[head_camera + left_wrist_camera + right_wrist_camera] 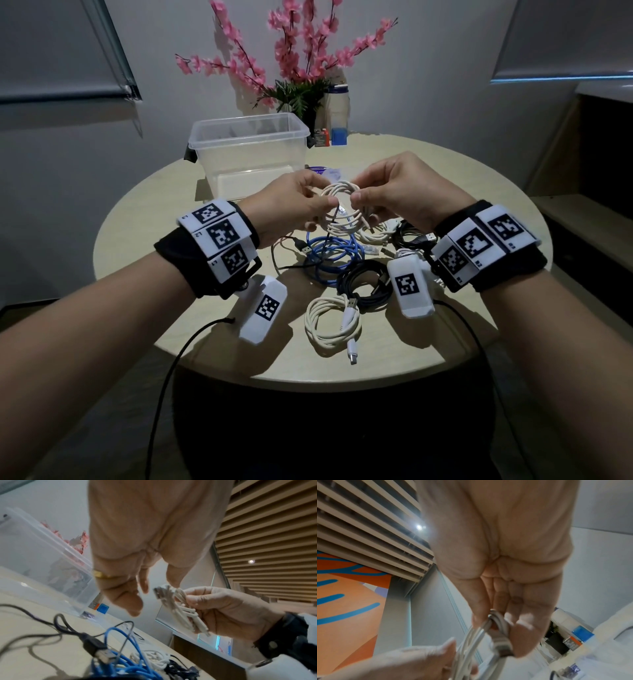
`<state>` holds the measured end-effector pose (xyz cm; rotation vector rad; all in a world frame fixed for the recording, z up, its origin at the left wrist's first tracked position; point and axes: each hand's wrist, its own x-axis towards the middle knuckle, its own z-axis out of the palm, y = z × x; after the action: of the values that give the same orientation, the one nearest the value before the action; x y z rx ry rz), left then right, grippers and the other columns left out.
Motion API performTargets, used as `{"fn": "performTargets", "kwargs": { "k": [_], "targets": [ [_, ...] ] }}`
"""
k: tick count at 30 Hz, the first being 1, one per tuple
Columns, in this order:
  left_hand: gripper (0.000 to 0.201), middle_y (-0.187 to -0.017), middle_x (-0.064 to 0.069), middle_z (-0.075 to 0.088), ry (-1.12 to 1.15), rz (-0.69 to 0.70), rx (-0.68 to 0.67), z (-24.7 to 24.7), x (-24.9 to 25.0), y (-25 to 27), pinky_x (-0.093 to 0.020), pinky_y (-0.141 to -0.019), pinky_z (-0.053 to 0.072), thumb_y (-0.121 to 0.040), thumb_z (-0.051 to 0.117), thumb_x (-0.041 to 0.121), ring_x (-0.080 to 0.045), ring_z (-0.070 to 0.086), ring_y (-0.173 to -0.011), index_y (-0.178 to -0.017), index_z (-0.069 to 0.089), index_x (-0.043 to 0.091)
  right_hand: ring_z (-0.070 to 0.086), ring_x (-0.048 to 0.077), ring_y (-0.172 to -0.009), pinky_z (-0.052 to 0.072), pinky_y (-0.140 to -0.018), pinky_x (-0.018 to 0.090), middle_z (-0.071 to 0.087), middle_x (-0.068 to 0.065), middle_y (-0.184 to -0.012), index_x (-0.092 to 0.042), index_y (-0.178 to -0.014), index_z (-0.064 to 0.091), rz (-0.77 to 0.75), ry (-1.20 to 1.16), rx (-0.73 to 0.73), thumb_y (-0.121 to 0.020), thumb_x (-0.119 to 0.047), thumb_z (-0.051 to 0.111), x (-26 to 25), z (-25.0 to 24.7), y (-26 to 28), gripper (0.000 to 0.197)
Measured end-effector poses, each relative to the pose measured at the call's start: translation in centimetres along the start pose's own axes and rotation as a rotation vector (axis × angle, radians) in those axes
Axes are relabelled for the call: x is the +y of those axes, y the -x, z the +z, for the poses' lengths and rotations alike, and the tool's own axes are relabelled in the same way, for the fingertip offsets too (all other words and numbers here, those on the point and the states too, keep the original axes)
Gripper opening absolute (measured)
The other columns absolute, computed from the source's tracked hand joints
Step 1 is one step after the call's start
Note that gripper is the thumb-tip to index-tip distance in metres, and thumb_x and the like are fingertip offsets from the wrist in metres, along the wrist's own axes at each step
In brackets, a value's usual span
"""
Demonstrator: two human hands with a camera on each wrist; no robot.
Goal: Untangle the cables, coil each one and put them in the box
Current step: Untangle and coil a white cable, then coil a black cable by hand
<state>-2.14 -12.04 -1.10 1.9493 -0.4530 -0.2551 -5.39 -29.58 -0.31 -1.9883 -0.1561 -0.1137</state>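
Both hands, left hand (pixel 294 205) and right hand (pixel 397 192), pinch a coiled white cable (pixel 342 205) near the box (pixel 250 137) (apparently empty); the other cables (pixel 329 260) remain.

Table: round, pale wood-look top (pixel 144 240) on a dark base, standing near the back wall.
Back wall: plain grey-white (pixel 428 85).
Windows: roller blinds pulled down on both sides, left (pixel 51 51) and right (pixel 565 34).
Far edge of table: vase of pink artificial blossoms (pixel 294 51) with green leaves, and a small blue and orange box (pixel 337 137) beside it.
Right side: wooden shelf or cabinet (pixel 589 219).
Ceiling: wooden slats (pixel 274 534) with a small recessed light (pixel 251 561).
Side wall: orange mural with blue strokes (pixel 342 601).
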Motion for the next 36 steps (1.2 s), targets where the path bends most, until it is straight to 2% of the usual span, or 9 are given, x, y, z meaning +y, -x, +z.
{"fn": "performTargets", "kwargs": {
  "k": [4,7,11,14,18,22,25,31,36],
  "targets": [
    [0.033,-0.079,-0.008,0.053,-0.456,-0.124,-0.094,-1.5,-0.9,0.6,-0.025,-0.055,0.037,-0.090,0.056,0.045,-0.018,0.046,-0.066,-0.086,0.052,0.012,0.059,0.013,-0.049,0.052,-0.046,0.023,0.065,0.014,-0.071,0.004,-0.092,0.069,0.044,-0.007,0.039,-0.083,0.003,0.067,0.4,-0.3,0.0,0.009],
    [0.033,-0.076,-0.003,0.061,-0.779,-0.174,-0.251,-1.9,-1.6,1.3,-0.021,-0.050,0.038,-0.083,0.066,0.047,-0.015,0.050,-0.063,-0.089,0.063,0.015,0.058,0.016,-0.051,0.053,-0.048,0.025,0.065,0.012,-0.070,0.001,-0.089,0.069,0.084,-0.009,0.023,-0.084,0.001,0.067,0.5,-0.2,-0.1,0.005],
    [0.021,-0.075,-0.001,0.066,-0.889,-0.195,-0.353,-1.5,-3.0,1.4,-0.021,-0.056,0.048,-0.085,0.068,0.036,-0.012,0.056,-0.062,-0.091,0.070,0.016,0.059,0.015,-0.051,0.052,-0.049,0.023,0.065,0.013,-0.071,0.004,-0.094,0.069,0.117,0.008,-0.044,-0.085,-0.001,0.066,0.4,0.5,0.1,0.010],
    [0.016,-0.070,-0.005,0.066,-0.648,-0.196,-0.233,-2.7,-3.4,0.8,-0.027,-0.071,0.056,-0.088,0.066,0.024,-0.014,0.060,-0.061,-0.084,0.071,0.009,0.059,0.018,-0.056,0.053,-0.053,0.025,0.065,0.013,-0.071,0.000,-0.091,0.070,0.135,0.058,-0.098,-0.086,-0.003,0.066,0.3,0.9,0.3,0.007],
    [0.022,-0.073,-0.010,0.065,-0.148,-0.165,0.045,-5.9,-2.4,0.3,-0.019,-0.055,0.055,-0.093,0.057,0.019,-0.011,0.063,-0.055,-0.080,0.066,0.004,0.067,0.018,-0.064,0.057,-0.067,0.032,0.070,0.011,-0.077,-0.008,-0.091,0.071,0.172,0.169,-0.168,-0.086,-0.009,0.068,0.1,1.8,0.5,0.006],
    [0.027,-0.076,-0.011,0.061,0.071,-0.049,0.201,-8.0,-1.1,0.5,-0.020,-0.056,0.054,-0.098,0.048,0.020,-0.014,0.062,-0.060,-0.082,0.060,0.003,0.068,0.014,-0.059,0.055,-0.057,0.023,0.070,0.012,-0.078,-0.004,-0.095,0.069,0.204,0.156,-0.231,-0.087,-0.007,0.066,-0.6,3.4,0.7,0.009],
    [0.026,-0.076,-0.009,0.059,0.195,0.094,0.330,-8.9,-0.3,0.9,-0.021,-0.060,0.055,-0.100,0.043,0.020,-0.014,0.060,-0.061,-0.085,0.057,0.005,0.066,0.016,-0.058,0.058,-0.055,0.027,0.067,0.012,-0.077,-0.004,-0.097,0.064,0.208,0.164,-0.273,-0.085,-0.006,0.068,-0.7,4.8,0.5,0.013],
    [0.029,-0.081,-0.006,0.061,0.129,0.270,0.320,-9.1,-0.3,1.8,-0.030,-0.076,0.055,-0.102,0.037,0.017,-0.015,0.064,-0.070,-0.084,0.058,0.012,0.065,0.022,-0.059,0.060,-0.064,0.036,0.063,0.013,-0.074,-0.011,-0.084,0.056,0.180,0.227,-0.372,-0.085,-0.001,0.067,-0.4,7.5,-0.2,0.015],
    [0.030,-0.077,-0.002,0.058,-0.007,0.400,0.294,-9.9,-1.1,2.4,-0.029,-0.074,0.052,-0.102,0.035,0.010,-0.012,0.063,-0.070,-0.089,0.060,0.020,0.069,0.021,-0.088,0.059,-0.079,0.037,0.069,0.011,-0.096,-0.007,-0.107,0.066,0.152,0.339,-0.408,-0.092,-0.008,0.060,-1.4,7.3,-0.7,0.016]
  ]
}}
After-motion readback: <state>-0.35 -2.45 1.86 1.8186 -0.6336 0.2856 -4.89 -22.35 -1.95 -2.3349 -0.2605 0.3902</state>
